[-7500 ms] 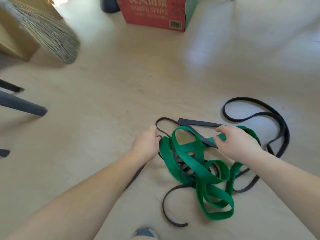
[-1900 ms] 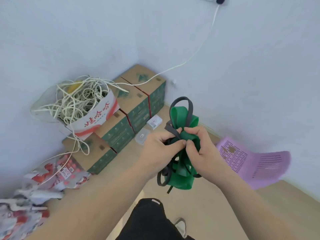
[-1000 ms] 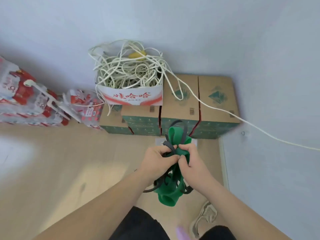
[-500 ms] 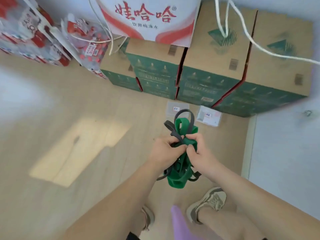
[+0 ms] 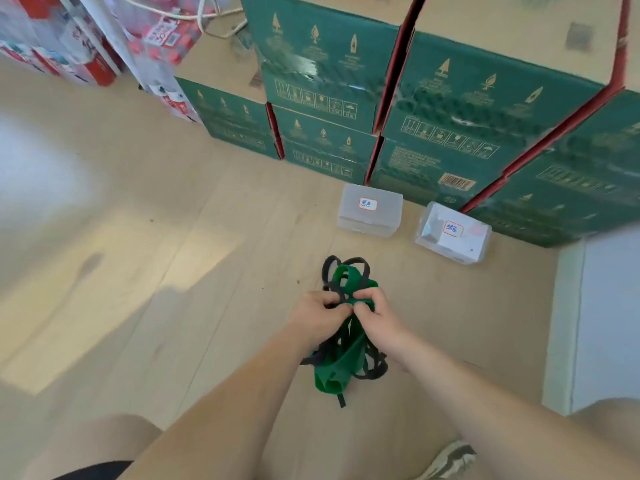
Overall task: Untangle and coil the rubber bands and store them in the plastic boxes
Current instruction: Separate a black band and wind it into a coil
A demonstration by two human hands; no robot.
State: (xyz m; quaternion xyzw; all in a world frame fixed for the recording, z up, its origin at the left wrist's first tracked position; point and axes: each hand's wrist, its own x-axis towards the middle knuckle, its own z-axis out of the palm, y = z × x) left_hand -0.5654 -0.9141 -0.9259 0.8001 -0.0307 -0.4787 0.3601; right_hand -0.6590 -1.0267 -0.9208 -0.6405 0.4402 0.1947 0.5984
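A tangled bundle of a wide green rubber band (image 5: 332,375) and a thin black rubber band (image 5: 360,265) hangs above the wooden floor. My left hand (image 5: 317,315) and my right hand (image 5: 375,315) both grip the bundle at its middle, knuckles touching. Loops stick out above the hands and hang below them. Two clear plastic boxes with lids stand on the floor beyond: the left box (image 5: 370,211) and the right box (image 5: 452,233), each with a small red-edged label.
Stacked green and brown cartons (image 5: 450,109) line the back right behind the boxes. Shrink-wrapped packs of red bottles (image 5: 69,39) stand at the back left. A white wall corner (image 5: 588,323) rises at the right. My shoe (image 5: 446,462) shows at the bottom.
The view has dropped lower and closer to the floor and the two boxes. Both hands keep the same grip on the bundle.
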